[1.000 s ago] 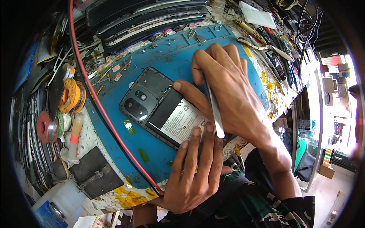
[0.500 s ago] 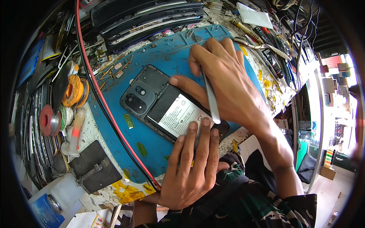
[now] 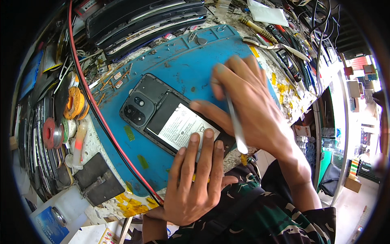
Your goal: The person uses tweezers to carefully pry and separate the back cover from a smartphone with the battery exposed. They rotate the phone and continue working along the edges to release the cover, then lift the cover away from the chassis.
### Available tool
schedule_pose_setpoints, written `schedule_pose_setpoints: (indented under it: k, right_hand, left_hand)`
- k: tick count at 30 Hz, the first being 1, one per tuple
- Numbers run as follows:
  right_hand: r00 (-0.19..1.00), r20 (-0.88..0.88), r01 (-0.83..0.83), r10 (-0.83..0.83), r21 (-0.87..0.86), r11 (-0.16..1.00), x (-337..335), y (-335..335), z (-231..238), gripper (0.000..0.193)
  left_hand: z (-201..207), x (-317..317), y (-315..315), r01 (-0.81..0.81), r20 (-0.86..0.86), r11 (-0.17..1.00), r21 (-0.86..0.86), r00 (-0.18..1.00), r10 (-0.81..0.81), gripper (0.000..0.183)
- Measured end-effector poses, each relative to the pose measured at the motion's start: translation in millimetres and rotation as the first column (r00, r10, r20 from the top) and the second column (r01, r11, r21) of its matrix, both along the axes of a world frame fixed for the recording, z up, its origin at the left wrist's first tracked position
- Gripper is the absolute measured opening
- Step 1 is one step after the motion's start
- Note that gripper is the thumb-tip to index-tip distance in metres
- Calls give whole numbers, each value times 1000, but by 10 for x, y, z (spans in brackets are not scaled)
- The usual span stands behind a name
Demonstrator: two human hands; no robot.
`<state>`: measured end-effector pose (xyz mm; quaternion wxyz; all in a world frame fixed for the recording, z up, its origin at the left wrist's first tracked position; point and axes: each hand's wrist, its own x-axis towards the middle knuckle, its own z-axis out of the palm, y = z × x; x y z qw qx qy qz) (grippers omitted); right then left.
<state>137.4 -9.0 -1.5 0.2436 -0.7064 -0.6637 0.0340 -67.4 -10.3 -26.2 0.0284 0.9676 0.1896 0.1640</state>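
A black smartphone (image 3: 156,112) with its back cover off lies face down on a blue work mat (image 3: 183,65), showing its camera block and a white-labelled battery (image 3: 180,128). My left hand (image 3: 195,179) rests flat on the phone's lower end, fingers pressing near the battery's edge. My right hand (image 3: 248,107) hovers over the phone's right side and holds metal tweezers (image 3: 236,126); its thumb tip touches the phone's edge. The phone's lower right corner is hidden under both hands.
A red cable and a black cable (image 3: 95,105) run down the mat's left edge. Solder spools (image 3: 73,101) and tape rolls sit at left, a black block (image 3: 97,183) at lower left, stacked dark devices (image 3: 142,20) at the back, and brushes and tools (image 3: 272,44) at right.
The view has shifted slightly. My right hand has lifted a little toward the upper right with the tweezers. My left hand has stayed on the phone's lower end.
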Motion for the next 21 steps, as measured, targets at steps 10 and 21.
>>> schedule_pose_setpoints:
  k: [10,21]
  right_hand:
    - [991,-131,-46,17,-224,973,254,-576,352,47]
    - [688,-709,362,-157,147,921,342,-1206,-144,64]
  left_hand:
    - [12,-4,-39,-52,2,996,-67,999,52,78]
    - [197,173,-84,-349,-136,913,-211,936,326,121]
